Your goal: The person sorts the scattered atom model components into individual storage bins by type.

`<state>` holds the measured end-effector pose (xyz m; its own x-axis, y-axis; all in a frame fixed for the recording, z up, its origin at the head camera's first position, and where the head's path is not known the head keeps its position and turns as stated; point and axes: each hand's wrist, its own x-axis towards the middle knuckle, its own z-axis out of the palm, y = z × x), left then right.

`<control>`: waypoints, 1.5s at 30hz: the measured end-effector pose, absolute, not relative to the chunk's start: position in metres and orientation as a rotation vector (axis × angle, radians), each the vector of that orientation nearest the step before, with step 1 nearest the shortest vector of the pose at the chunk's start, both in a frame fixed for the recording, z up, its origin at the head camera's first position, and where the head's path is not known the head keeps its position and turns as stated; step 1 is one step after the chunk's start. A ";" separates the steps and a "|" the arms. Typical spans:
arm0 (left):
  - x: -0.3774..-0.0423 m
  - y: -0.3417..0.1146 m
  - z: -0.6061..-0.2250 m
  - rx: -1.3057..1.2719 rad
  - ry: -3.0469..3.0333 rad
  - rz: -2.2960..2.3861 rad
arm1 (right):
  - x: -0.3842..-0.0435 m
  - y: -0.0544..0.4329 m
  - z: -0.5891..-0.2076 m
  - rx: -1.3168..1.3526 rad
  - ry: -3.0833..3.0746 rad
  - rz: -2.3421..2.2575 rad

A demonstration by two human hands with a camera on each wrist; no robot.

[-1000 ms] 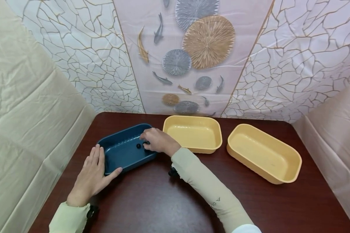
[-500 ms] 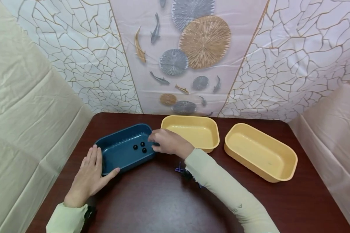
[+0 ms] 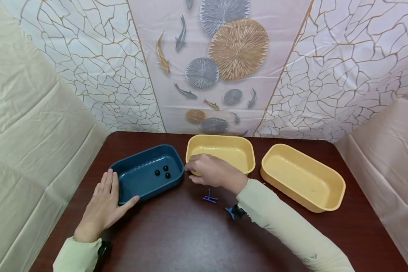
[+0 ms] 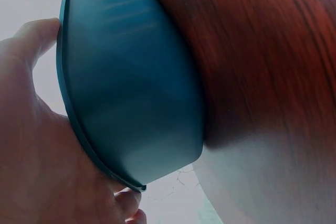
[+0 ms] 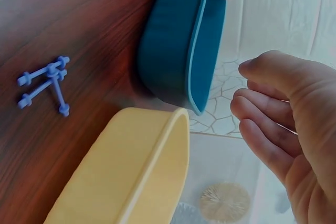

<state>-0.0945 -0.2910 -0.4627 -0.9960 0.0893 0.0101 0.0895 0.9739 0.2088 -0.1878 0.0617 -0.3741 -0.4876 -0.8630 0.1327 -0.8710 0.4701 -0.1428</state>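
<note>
In the head view, my left hand (image 3: pixel 102 206) rests with straight fingers at the near left end of a dark blue rectangular tub (image 3: pixel 136 190). The left wrist view shows its thumb and palm against the tub's rim (image 4: pixel 79 124). Three small black balls (image 3: pixel 165 168) lie together on the tub's floor, toward its right end. My right hand (image 3: pixel 214 170) hovers over the front left corner of the middle yellow tub (image 3: pixel 221 137). Its fingers (image 5: pixel 268 114) are loosely bent, with nothing seen between them and the thumb.
Below the right hand, a small blue-purple piece of joined rods (image 3: pixel 209 198) lies on the dark wooden table (image 3: pixel 176 234). A blue piece (image 3: pixel 229 212) shows beside the right wrist. Another yellow tub (image 3: pixel 302 177) stands angled at the right. A patterned cloth (image 3: pixel 238 49) hangs behind.
The right hand has moved out of the blue tub to the right, over the middle yellow tub's corner. All three black balls and the rod piece have come into view. The left hand stays put.
</note>
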 end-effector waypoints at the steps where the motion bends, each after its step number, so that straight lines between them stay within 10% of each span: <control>1: -0.094 -0.291 -0.462 -0.143 -3.120 -0.333 | -0.185 0.065 -0.372 1.573 -2.644 0.296; 45: -0.099 -0.263 -0.431 -0.334 -3.051 -0.328 | -0.137 0.159 -0.427 1.364 -2.761 0.614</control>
